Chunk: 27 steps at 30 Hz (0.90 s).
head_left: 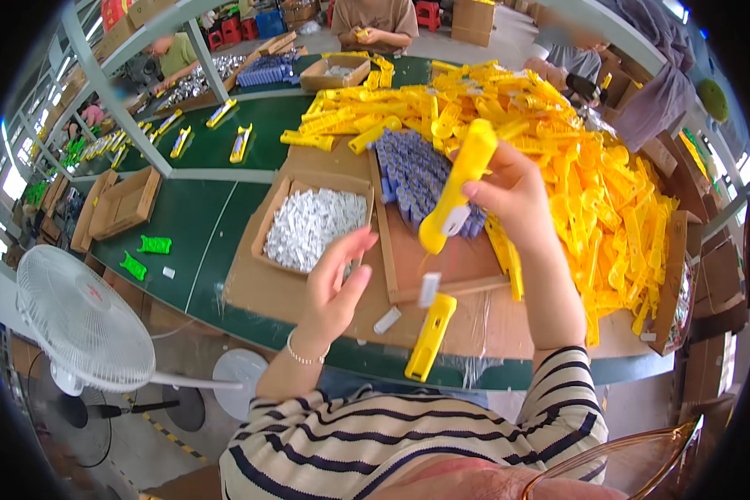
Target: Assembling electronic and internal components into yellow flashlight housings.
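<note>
My right hand [508, 187] grips an elongated yellow plastic casing [467, 179] between thumb and fingers, tilted above a shallow cardboard tray [417, 267]. Below the casing's lower end is a small white piece [430, 289], blurred; whether it hangs or falls I cannot tell. My left hand [339, 283] is beside a cardboard box of small white parts [317, 221], thumb and fingers apart, with nothing visible in it. Near the table's front edge lie another yellow casing [432, 337] and a white piece [387, 321]. Purple-blue cylindrical parts [425, 183] fill the tray's far side.
A large heap of yellow casings [592, 200] covers the right side. Two green pieces [154, 244] lie on the green table [200, 225] at left. A white fan [87, 317] stands by the left edge. Metal uprights [117, 92] cross the far left; people work beyond.
</note>
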Tool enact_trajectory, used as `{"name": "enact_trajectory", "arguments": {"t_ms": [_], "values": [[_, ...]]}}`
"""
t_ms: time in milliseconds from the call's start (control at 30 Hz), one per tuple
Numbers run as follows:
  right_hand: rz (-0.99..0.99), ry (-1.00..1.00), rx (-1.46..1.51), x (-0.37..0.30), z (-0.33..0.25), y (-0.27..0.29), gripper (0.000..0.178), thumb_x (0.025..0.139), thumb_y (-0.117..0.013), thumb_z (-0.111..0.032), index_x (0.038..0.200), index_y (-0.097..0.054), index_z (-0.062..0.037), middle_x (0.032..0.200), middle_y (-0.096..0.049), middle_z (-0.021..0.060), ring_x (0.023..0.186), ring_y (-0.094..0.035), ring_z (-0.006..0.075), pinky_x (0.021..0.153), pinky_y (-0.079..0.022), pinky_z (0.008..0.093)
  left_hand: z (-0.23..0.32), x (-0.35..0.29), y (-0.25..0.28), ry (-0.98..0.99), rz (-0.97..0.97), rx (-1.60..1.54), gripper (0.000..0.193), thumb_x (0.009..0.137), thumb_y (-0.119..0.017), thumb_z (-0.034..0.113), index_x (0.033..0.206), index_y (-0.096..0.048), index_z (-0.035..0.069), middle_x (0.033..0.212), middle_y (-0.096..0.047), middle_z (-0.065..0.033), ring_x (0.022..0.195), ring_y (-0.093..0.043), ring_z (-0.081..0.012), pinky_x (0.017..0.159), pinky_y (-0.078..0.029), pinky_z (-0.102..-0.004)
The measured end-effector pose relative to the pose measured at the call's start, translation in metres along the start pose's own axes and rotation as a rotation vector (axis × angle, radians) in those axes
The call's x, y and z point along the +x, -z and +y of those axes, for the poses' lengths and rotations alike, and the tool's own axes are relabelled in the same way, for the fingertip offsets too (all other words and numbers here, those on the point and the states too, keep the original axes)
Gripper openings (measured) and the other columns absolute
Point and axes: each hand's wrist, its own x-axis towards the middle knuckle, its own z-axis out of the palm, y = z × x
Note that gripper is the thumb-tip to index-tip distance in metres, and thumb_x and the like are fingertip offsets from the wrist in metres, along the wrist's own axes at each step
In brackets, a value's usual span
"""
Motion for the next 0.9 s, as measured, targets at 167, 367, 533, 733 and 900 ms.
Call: {"name": "enact_trajectory", "arguments": {"t_ms": [167,367,533,733,900], "values": [[-0.019,0.07,0.203,-0.082,0.008,-0.068,0.07,0.07,-0.08,-0.022,0.128,-0.044,-0.0054,0.124,-0.046,0.0097,0.114,-0.048,0.0184,0.096,-0.04,0.0336,0.039,-0.002,-0.05,-0.043,-0.298,-0.059,0.069,0.09,-0.057,0.028,0.141,-0.021,-0.002,0.126,-0.046,-0.0142,0.117,-0.047,-0.0226,0.098,-0.037,-0.0355],[-0.394,-0.127,0.258,-0.153,0.054,-0.087,0.082,0.071,-0.08,-0.028,0.135,-0.036,-0.0032,0.13,-0.045,0.0123,0.121,-0.042,0.0183,0.099,-0.036,0.0323,0.039,-0.042,-0.054,-0.167,-0.204,-0.372,0.061,0.092,-0.046,0.044,0.134,-0.028,0.003,0.12,-0.049,-0.021,0.092,-0.058,-0.023,0.079,-0.05,-0.0342],[-0.838,-0.511,0.265,-0.179,0.082,-0.08,0.047,0.079,-0.071,-0.011,0.12,-0.05,-0.0011,0.13,-0.047,0.0073,0.114,-0.048,0.0164,0.092,-0.043,0.0319,0.044,-0.048,-0.035,-0.184,-0.193,-0.474,0.058,0.094,-0.043,0.04,0.135,-0.024,0.004,0.121,-0.048,-0.023,0.093,-0.057,-0.0205,0.083,-0.049,-0.0339],[-0.202,-0.063,0.097,-0.193,0.072,-0.114,0.068,0.076,-0.075,-0.016,0.132,-0.04,-0.005,0.13,-0.047,0.0088,0.111,-0.05,0.0209,0.094,-0.042,0.0325,0.042,-0.056,-0.037,-0.174,-0.191,-0.481,0.054,0.094,-0.041,0.038,0.133,-0.026,0.004,0.122,-0.048,-0.0235,0.093,-0.057,-0.0202,0.08,-0.05,-0.0334],[-0.454,-0.21,0.265,-0.186,0.087,-0.115,0.05,0.085,-0.066,-0.012,0.129,-0.045,0.0001,0.094,-0.066,0.0092,0.09,-0.06,0.0137,0.08,-0.047,0.0282,0.039,-0.056,-0.035,-0.194,-0.191,-0.414,0.053,0.093,-0.041,0.038,0.131,-0.028,0.003,0.12,-0.049,-0.023,0.09,-0.056,-0.0197,0.079,-0.049,-0.0332]]}}
